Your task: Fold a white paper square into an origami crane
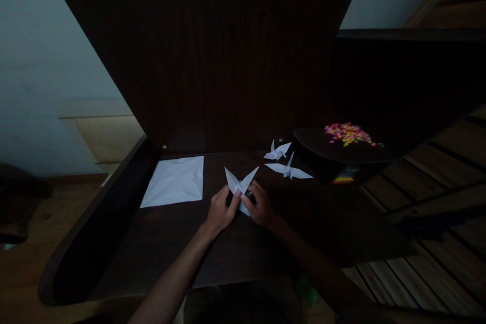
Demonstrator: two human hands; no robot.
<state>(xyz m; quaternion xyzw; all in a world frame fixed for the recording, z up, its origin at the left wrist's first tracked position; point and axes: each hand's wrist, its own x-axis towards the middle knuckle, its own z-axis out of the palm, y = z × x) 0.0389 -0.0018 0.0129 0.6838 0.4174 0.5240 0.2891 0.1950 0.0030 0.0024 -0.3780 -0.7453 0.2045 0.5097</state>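
Observation:
A partly folded white origami paper [243,184], with two long points spread upward in a V, is held over the dark desk. My left hand [222,208] pinches its left side, the thumb pressed near the middle fold. On the other side my right hand [259,205] grips it, with the thumb close to the left one and the fingers curled behind. A lower white point shows between the hands. Just to the right lie two folded paper cranes, the nearer crane [289,169] with wings spread and the farther crane [278,151] behind it.
A creased white paper sheet [175,180] lies flat at the left of the desk [235,258]. Small colourful pieces [349,133] are heaped on a rounded shelf [322,148] at the right. A raised dark side panel [91,233] borders the desk's left.

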